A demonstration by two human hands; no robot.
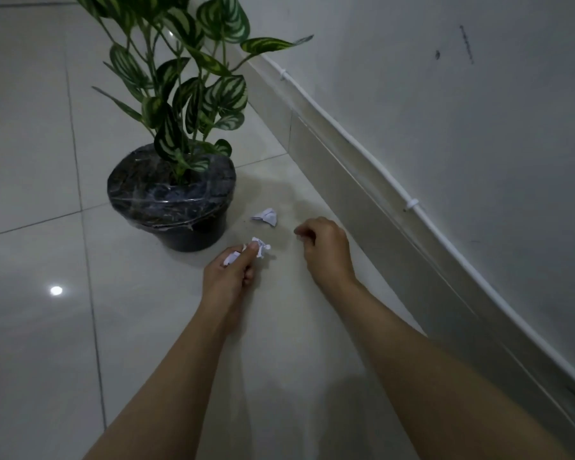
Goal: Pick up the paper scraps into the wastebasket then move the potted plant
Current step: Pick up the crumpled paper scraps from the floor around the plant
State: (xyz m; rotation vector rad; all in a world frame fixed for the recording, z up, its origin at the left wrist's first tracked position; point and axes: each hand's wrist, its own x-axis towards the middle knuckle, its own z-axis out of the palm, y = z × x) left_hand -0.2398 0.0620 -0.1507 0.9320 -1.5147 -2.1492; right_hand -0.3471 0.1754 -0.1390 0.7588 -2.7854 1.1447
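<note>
A potted plant (pixel 171 194) with striped green leaves stands on the tiled floor in a black pot covered with clear film. One crumpled white paper scrap (pixel 265 216) lies on the floor just right of the pot. My left hand (pixel 228 273) is closed on white paper scraps (pixel 259 246), one pinched at the fingertips and another showing inside the fist. My right hand (pixel 324 250) hovers to the right of the loose scrap, fingers curled; whether it holds anything is hidden. No wastebasket is in view.
A white wall (pixel 445 111) with a tall skirting board (pixel 362 180) runs diagonally along the right. A white cable (pixel 412 204) is clipped along the skirting's top. Glossy floor tiles (pixel 30 161) extend to the left.
</note>
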